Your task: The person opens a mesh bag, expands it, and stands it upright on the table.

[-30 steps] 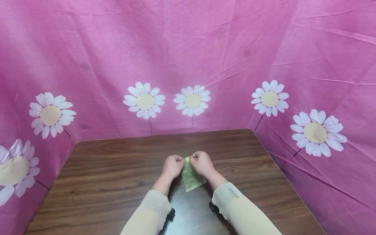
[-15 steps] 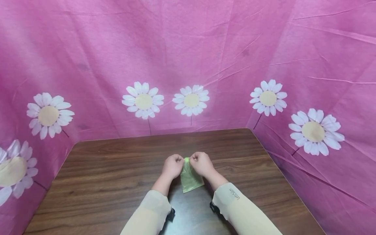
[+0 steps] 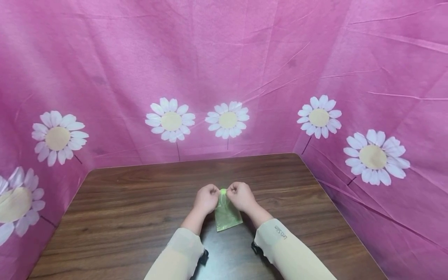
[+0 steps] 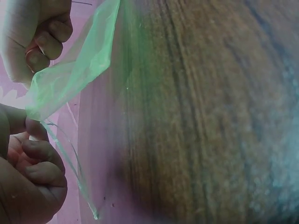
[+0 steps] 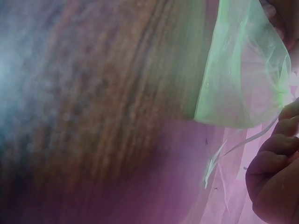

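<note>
A sheer light-green drawstring pouch (image 3: 227, 217) hangs between both hands over the table in the head view. My left hand (image 3: 206, 199) pinches its gathered top from the left, and my right hand (image 3: 241, 196) pinches it from the right, fingers curled. The pouch looks flat, and nothing shows through its thin fabric. In the left wrist view, a thin pale ribbon (image 4: 70, 161) trails from the fingers beside the green fabric (image 4: 81, 72). The right wrist view has the pouch (image 5: 229, 70) with its mouth bunched, and a looped ribbon (image 5: 219, 156) hanging below.
A dark wood-grain table (image 3: 140, 214) with rounded far corners lies under the hands. Pink curtain cloth (image 3: 224, 58) with printed white daisies surrounds it at the back and both sides. Black straps (image 3: 204, 256) sit at the cuffs of the pale sleeves (image 3: 175, 252).
The pouch's lower edge has swung slightly left and toward me, and its top looks a bit more gathered. Both hands have hardly moved and keep their pinch.
</note>
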Motion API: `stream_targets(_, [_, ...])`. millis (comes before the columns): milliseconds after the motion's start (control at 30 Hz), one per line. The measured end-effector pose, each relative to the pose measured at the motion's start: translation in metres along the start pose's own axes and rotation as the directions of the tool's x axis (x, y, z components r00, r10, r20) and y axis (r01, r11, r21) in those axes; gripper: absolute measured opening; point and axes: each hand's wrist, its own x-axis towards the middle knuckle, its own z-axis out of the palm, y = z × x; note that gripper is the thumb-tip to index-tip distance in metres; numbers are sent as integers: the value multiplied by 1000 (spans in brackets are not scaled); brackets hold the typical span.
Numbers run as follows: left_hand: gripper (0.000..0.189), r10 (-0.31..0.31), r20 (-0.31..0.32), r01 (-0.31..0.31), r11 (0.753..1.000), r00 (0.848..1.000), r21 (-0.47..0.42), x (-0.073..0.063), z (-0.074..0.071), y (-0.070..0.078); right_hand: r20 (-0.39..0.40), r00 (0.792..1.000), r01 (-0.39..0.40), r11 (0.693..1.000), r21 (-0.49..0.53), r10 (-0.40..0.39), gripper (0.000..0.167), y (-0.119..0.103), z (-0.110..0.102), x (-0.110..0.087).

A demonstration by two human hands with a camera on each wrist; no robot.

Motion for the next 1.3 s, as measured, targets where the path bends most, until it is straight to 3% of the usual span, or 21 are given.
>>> stream_targets(300, [10,7,-6,-7,1000,1000,15,-2,-2,1,-27,999,33,999,-22,-34,11,-1,-3,-2])
stream_targets(1300, [12,20,16,-22,993,1000,118,0,-15,-10,-38,999,3,1000,-29,-4,11,8,-6,-1])
